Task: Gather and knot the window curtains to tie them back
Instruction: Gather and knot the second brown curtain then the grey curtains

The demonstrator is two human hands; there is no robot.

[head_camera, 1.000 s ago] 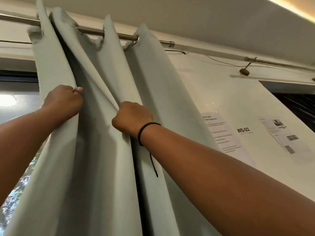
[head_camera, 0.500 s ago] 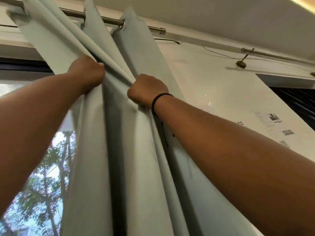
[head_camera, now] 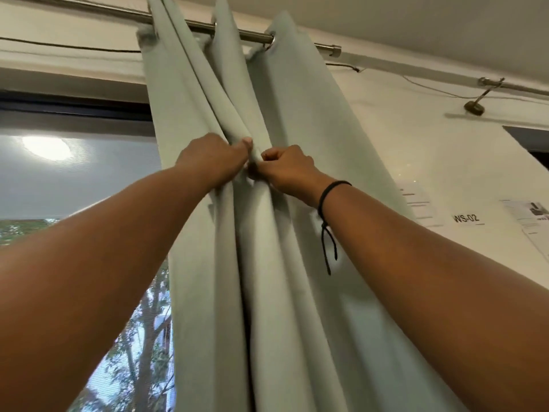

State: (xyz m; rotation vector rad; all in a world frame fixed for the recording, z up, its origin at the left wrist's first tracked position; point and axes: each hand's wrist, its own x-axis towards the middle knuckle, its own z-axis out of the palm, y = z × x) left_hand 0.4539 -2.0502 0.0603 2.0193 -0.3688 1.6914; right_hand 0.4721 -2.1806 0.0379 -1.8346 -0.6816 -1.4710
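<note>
Item: pale grey-green fabric curtain [head_camera: 300, 114], hung by metal eyelets from a brushed steel curtain rod [head_camera: 234, 30] near the ceiling. Drawn into a bunch of vertical folds at the right edge of the window.

Left hand [head_camera: 212, 159]: raised to upper-fold height, fingers curled into the cloth, thumb laid along a pleat, gripping the left side of the bunch.

Right hand [head_camera: 289, 168]: fisted on the neighbouring folds, just beside the left hand, the two nearly touching, with one pleat pinched between them. A thin black cord bracelet [head_camera: 326, 200] circles this wrist, loose end hanging.

Surroundings: dark-framed window [head_camera: 77, 173] at left, trees visible through the lower pane. White wall [head_camera: 416, 144] at right bearing printed paper sheets [head_camera: 531, 215] and a small label reading "WS-02" [head_camera: 467, 218]. A second rod bracket [head_camera: 478, 99] is fixed further right.
</note>
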